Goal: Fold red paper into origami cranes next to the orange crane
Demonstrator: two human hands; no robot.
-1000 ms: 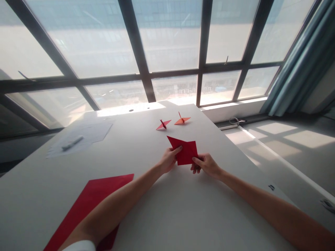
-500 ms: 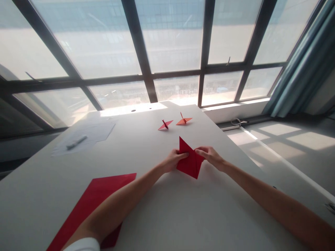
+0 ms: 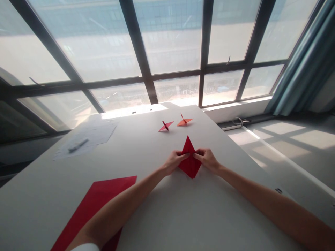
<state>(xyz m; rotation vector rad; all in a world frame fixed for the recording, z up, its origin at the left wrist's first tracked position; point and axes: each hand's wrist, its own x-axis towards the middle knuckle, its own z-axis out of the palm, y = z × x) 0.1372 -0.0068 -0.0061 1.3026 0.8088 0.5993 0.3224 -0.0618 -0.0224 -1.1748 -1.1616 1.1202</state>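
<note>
A piece of folded red paper (image 3: 192, 169), kite-shaped with its sharp tip pointing away from me, is held up between both hands over the white table (image 3: 167, 223). My left hand (image 3: 175, 161) pinches its left edge, thumb lying on the front face. On the opposite edge, my right hand (image 3: 208, 160) grips it with the thumb also pressed on the front. The fingers behind the paper are partly hidden. Beyond it stand a red paper crane (image 3: 165, 127) and an orange paper crane (image 3: 185, 121).
A large red sheet (image 3: 96, 205) lies at the left, partly under my left forearm. Farther back are white papers (image 3: 101, 134) with a pale stick-like object (image 3: 78, 144) on them. Framed windows (image 3: 170, 38) rise behind the table, with a blue-grey curtain (image 3: 300, 66) at the right.
The red paper's shape has gone from a lopsided form with a flap out to the right to a more even kite. My right hand has shifted slightly left, its thumb now on the front.
</note>
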